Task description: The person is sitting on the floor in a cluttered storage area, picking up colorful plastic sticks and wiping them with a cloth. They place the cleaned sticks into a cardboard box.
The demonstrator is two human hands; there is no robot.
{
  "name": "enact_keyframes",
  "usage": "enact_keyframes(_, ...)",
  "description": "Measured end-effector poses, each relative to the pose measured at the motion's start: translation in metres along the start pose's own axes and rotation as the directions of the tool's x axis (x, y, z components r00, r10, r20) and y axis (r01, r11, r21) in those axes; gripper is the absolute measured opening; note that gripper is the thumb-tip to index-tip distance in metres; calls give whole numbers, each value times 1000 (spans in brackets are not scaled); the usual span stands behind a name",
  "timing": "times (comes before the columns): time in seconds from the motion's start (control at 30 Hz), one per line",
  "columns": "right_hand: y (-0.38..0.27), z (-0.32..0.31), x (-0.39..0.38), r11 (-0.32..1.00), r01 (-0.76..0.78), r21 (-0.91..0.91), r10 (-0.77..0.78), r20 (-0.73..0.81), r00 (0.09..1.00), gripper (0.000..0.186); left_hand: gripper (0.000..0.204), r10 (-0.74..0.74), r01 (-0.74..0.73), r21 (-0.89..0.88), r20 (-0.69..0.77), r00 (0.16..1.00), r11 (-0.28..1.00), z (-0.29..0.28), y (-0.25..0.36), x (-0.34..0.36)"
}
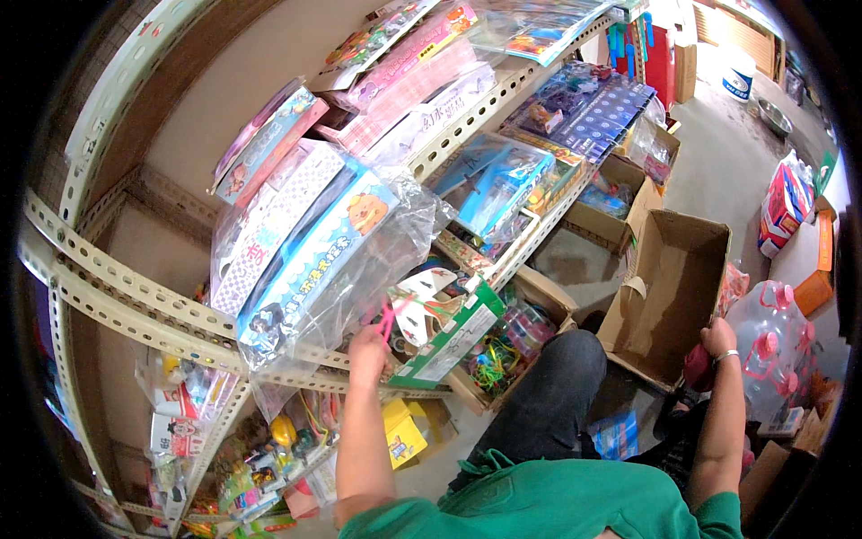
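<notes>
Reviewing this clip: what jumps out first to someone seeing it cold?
Slotted metal shelving crammed with bagged toy boxes fills the left. At centre, the left hand pinches a small pink item beside an open green box. The right hand rests at an empty cardboard carton.

Bright daylight upper right; fisheye edges dark.

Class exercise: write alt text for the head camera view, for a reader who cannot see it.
Seen from above, a person's left hand holds a small pink item at a green box on metal shelving crammed with packaged toys. Their right hand rests by an open cardboard box on the floor.
</notes>
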State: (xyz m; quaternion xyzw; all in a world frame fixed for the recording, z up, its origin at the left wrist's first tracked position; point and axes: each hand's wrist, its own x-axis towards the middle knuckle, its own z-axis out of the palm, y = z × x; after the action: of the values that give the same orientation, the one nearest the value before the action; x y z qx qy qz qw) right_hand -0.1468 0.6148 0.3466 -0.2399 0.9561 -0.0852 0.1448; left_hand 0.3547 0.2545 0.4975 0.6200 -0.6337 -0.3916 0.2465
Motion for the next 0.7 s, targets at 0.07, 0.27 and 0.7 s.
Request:
enact_keyframes(0.07, 4, 1, -1, 999, 35, -2, -35, -25, 999, 28, 24, -39, 38, 9, 112, 993, 999, 2, -5, 0)
enact_keyframes(0.27, -1, -8, -6, 998, 8, -66, -7, 17, 1000, 28, 19, -26, 34, -45, 152, 988, 998, 11, 3, -4)
enact_keyframes(0.7, 5, -4, -4, 999, -6, -39, 8, 53, 999, 26, 21, 139, -134, -37, 275, 951, 990, 41, -11, 56)
